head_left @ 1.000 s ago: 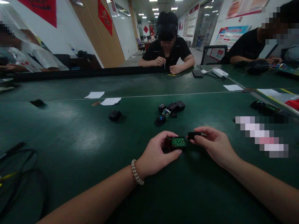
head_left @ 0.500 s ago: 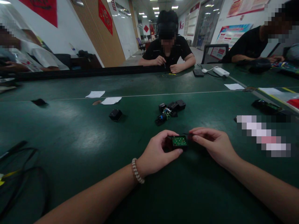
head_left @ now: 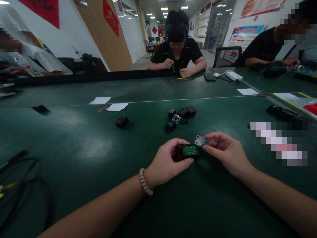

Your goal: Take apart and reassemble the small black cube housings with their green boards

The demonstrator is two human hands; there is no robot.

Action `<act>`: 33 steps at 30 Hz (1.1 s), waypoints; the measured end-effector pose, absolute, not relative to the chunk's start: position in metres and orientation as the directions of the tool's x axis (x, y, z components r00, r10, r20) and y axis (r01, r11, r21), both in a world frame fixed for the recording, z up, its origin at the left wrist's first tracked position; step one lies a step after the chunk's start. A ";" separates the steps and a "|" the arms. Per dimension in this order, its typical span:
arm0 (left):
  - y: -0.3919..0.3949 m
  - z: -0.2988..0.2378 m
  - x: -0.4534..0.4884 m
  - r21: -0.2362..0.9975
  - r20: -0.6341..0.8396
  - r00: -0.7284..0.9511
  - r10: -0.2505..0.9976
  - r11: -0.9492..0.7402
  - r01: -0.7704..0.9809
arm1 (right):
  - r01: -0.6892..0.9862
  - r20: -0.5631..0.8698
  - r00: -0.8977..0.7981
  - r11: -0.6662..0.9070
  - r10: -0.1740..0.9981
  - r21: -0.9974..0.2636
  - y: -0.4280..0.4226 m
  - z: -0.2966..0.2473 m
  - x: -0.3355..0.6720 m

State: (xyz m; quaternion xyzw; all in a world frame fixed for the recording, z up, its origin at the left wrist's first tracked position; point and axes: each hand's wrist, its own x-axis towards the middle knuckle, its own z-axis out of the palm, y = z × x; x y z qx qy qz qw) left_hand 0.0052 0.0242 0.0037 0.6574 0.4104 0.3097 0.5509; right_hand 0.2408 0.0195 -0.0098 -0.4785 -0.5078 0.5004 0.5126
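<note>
Now the flat plate (head_left: pixel 201 140) pinched in the right hand (head_left: pixel 227 149) shows its grey face — earlier just a thin dark edge — while the left hand (head_left: pixel 165 162) still clasps the black box (head_left: pixel 195 157) with its green board (head_left: pixel 190 150), both pieces right of and below the frame's centre.

the circuit box (head_left: pixel 190 150) is left of the panel (head_left: pixel 201 140), both before the loose parts (head_left: pixel 183 113) on the table (head_left: pixel 99 145).

Dark green table (head_left: pixel 86 142) bearing a clump of black parts and wires (head_left: pixel 182 113) mid-table, a black block (head_left: pixel 122 122) to its left, white papers (head_left: pixel 117 107) beyond, black cables (head_left: pixel 15 159) at near left
</note>
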 end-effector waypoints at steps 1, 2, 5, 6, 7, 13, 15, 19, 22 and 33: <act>0.024 0.003 0.005 0.979 -0.041 0.472 0.881 -0.060 0.197 | -0.020 0.040 -0.013 0.040 0.999 -0.999 0.019 -0.009 0.241; 0.024 0.002 0.005 0.978 -0.039 0.472 0.881 -0.063 0.198 | -0.007 0.047 -0.006 0.046 0.999 -0.999 0.019 -0.009 0.241; 0.025 0.000 0.006 0.979 -0.035 0.472 0.881 -0.066 0.195 | 0.065 0.064 0.000 0.064 0.998 -0.996 0.020 -0.008 0.240; 0.025 0.000 0.006 0.979 -0.031 0.470 0.882 -0.067 0.190 | 0.087 0.067 -0.001 0.067 0.998 -0.994 0.020 -0.008 0.240; 0.025 0.000 0.006 0.980 -0.028 0.468 0.883 -0.067 0.185 | 0.104 0.071 0.001 0.070 0.997 -0.992 0.020 -0.008 0.240; 0.025 0.002 0.007 0.981 -0.037 0.461 0.887 -0.057 0.188 | 0.101 0.099 0.013 0.097 0.995 -0.990 0.019 -0.008 0.240; 0.025 0.002 0.006 0.981 -0.035 0.462 0.886 -0.059 0.187 | 0.097 0.098 0.007 0.097 0.995 -0.991 0.019 -0.008 0.240; 0.025 0.000 0.005 0.979 -0.031 0.477 0.878 -0.070 0.191 | 0.101 0.107 0.007 0.106 0.994 -0.989 0.018 -0.008 0.240; 0.026 0.000 0.005 0.978 -0.032 0.477 0.878 -0.071 0.195 | 0.071 0.115 0.012 0.114 0.993 -0.991 0.018 -0.007 0.239; 0.025 -0.001 0.005 0.977 -0.035 0.482 0.876 -0.071 0.200 | 0.072 0.149 0.028 0.147 0.988 -0.987 0.019 -0.015 0.243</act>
